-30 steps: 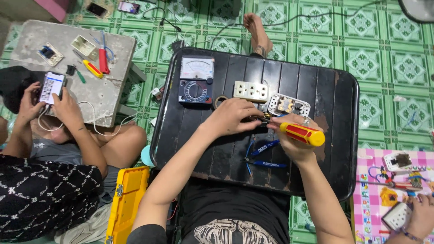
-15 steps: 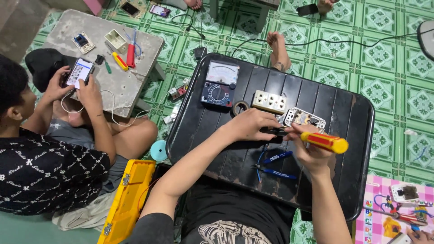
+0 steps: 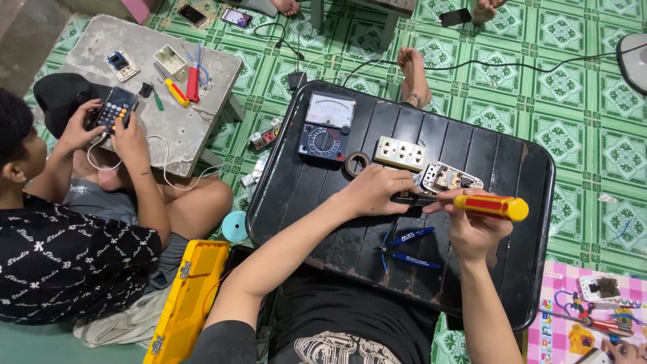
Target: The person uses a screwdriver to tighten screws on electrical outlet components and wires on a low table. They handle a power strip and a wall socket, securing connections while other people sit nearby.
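Between the hands on the black desk (image 3: 296,195): screwdriver (image 3: 472,204) lies crosswise, handle gripped in right hand (image 3: 472,226), left hand (image 3: 374,191) pinching its shaft, tip just below the opened socket (image 3: 448,178).

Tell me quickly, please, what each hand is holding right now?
Left hand: closed on a small dark part at the table; which part cannot be told.
Right hand: closed around the red-and-yellow screwdriver.

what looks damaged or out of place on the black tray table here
The white socket module lies opened, its metal insides bared, beside the intact cream outlet plate. The black slatted tray table shows worn, rusty patches near its front edge. Nothing looks spilled.
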